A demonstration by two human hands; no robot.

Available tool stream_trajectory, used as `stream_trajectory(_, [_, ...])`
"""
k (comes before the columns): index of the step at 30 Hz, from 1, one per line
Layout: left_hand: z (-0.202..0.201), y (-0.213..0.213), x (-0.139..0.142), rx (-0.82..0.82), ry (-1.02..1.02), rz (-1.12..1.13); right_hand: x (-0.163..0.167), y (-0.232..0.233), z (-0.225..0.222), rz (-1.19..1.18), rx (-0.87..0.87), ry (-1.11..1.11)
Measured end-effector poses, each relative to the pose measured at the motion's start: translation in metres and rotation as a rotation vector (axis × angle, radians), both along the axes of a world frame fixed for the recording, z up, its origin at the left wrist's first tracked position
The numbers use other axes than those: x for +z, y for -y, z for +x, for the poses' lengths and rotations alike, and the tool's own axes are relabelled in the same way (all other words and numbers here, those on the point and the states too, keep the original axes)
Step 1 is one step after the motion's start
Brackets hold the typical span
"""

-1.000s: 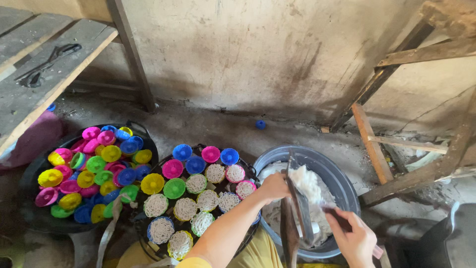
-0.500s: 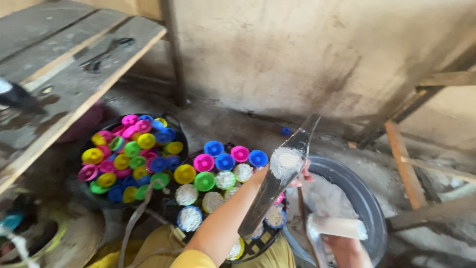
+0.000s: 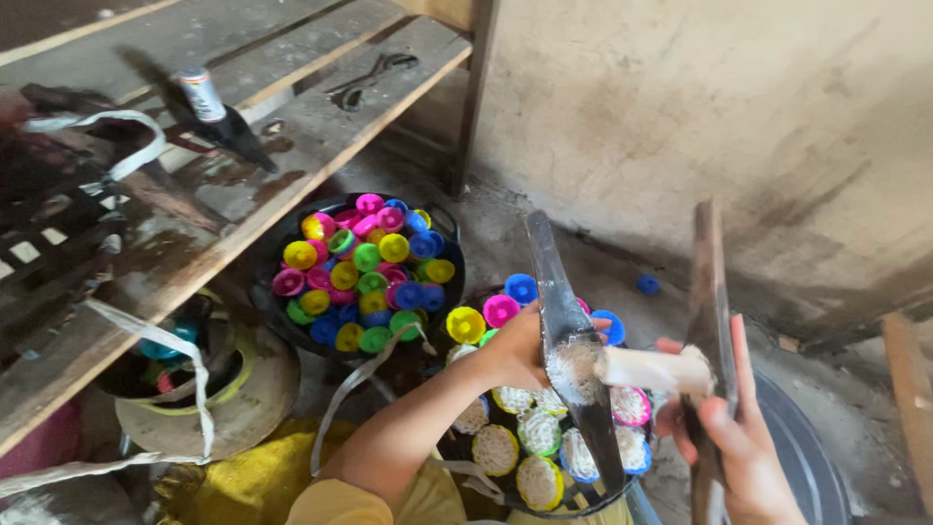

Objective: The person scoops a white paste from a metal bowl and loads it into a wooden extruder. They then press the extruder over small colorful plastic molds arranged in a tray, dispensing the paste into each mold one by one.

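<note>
Below my hands sits the basin of filled coloured cups [image 3: 544, 457]. My left hand [image 3: 515, 345] is closed round one dark blade [image 3: 573, 350], my right hand [image 3: 734, 437] round the other blade [image 3: 709, 321]; the white lump [image 3: 646, 369] spans them. I keep both blades pressed level.

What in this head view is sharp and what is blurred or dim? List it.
Head view: soft daylight, no glare; the black basin of bright plastic cups is sharp; the left hand, right hand and dark flat metal blades are slightly motion-blurred; the grey wooden bench casts shade on the dim lower left.
</note>
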State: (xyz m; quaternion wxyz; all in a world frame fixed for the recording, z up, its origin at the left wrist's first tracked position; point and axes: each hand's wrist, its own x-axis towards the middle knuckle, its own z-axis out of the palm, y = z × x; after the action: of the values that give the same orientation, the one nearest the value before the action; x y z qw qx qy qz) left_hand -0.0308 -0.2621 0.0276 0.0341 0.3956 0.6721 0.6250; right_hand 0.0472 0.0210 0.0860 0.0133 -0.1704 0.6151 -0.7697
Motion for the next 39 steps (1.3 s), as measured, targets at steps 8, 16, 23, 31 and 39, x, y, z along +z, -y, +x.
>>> stream_trajectory(8, [-0.004,0.08,0.009,0.497,-0.572,-0.179,0.034,0.103,-0.021,1.132,-0.257,-0.83])
stream_trajectory(16, [-0.023,0.097,-0.026,0.489,-0.421,-0.043,-0.004,0.152,-0.05,1.098,-0.145,-0.769])
stream_trajectory(23, [-0.073,0.108,-0.057,0.306,-0.029,-0.009,-0.038,0.106,-0.118,0.419,0.582,0.357])
stream_trajectory(31, [-0.152,0.166,-0.011,-0.77,0.376,1.226,-0.064,0.075,-0.14,0.164,0.876,0.751])
stream_trajectory(39, [-0.216,0.159,-0.061,-0.305,0.698,1.255,-0.089,0.065,-0.2,0.412,0.644,0.829])
